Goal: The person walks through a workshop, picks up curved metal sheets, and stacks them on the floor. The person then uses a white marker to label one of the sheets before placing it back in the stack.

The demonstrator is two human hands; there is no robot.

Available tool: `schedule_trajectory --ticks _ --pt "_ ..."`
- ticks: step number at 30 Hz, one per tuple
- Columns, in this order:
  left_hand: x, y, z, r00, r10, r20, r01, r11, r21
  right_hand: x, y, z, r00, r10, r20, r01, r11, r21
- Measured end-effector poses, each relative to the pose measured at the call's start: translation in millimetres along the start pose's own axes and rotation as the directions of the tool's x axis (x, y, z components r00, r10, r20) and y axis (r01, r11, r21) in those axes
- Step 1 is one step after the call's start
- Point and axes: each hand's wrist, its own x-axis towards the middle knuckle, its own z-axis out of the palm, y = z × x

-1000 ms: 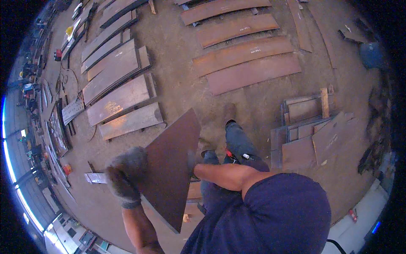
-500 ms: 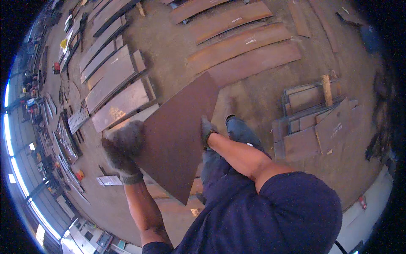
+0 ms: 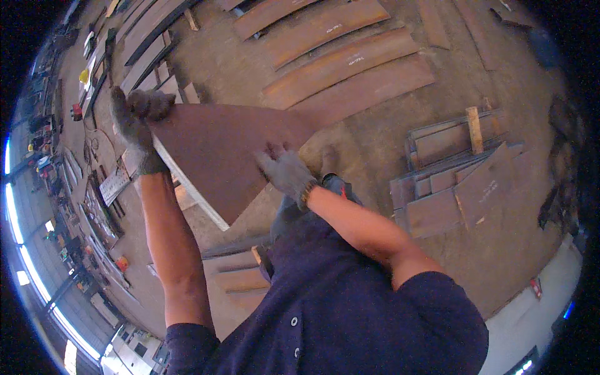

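Note:
A dark brown steel plate (image 3: 231, 144) is tilted in front of me, its pale cut edge turned toward my lower left. My left hand (image 3: 140, 125), in a grey work glove, grips the plate's upper left corner. Its fingertips are partly hidden. My right hand (image 3: 287, 170), also in a grey glove, lies against the plate's face near its right side with fingers spread. The plate covers part of the stacked pieces behind it.
Several long rusty plates (image 3: 344, 59) lie in rows on the floor ahead. To the right is a stack of cut plates (image 3: 450, 187) with a wooden batten (image 3: 474, 130) on it. More long plates (image 3: 147, 53) lie at the far left. A wooden block (image 3: 260, 257) is by my left side.
The plate has swung up and left, and its pale edge now shows. My left hand rose with the corner. My right hand moved from the plate's right edge onto its face.

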Motion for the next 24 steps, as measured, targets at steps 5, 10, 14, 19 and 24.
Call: schedule_trajectory --ticks 5,10,14,19,24 --pt "-2.8 -58.5 63.8 0.877 0.235 -0.420 -0.110 0.948 0.299 -102.9 -114.6 -65.5 0.753 -0.621 -0.217 0.575 0.782 -0.242" --pt "9.3 -79.9 107.6 0.915 0.282 -0.290 -0.064 0.808 0.585 -119.8 -156.8 -78.2 0.710 -0.548 -0.442 0.396 0.830 -0.392" --pt "48.3 -97.1 121.3 0.904 0.426 -0.039 -0.212 0.526 0.823 -99.5 -148.9 -95.4 0.722 -0.459 -0.518 0.080 0.799 -0.596" --pt "58.3 -138.6 99.3 0.837 0.493 0.236 -0.436 0.343 0.832 -97.7 -127.7 -156.1 0.732 -0.332 -0.595 -0.177 0.750 -0.637" --pt "14.5 -210.8 -27.1 0.873 -0.048 -0.485 0.209 0.936 0.285 -92.0 -87.0 -264.0 0.714 -0.206 -0.669 -0.352 0.720 -0.598"
